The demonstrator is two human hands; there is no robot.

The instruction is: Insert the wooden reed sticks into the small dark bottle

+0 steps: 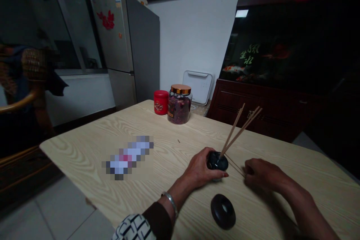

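Note:
My left hand (200, 168) is wrapped round a small dark, shiny bottle (218, 161) over the wooden table. Several thin brown sticks (235, 132) rise out of its top, leaning up to the right. To the right of it, my right hand (257, 173) is closed on the end of another thin stick (237, 165), whose far end reaches the bottle's top. Whether that tip is inside the bottle, I cannot tell. A dark brown ring-shaped cap (223, 211) with a hole in its middle lies on the table, nearer to me than the bottle.
On the pale wooden table (92, 153) lies a pixelated phone-like object (128, 158) at the left. A red canister (161, 102) and a copper-lidded glass jar (179, 105) stand at the far edge. Behind are a fridge (143, 45) and a fish tank (270, 45).

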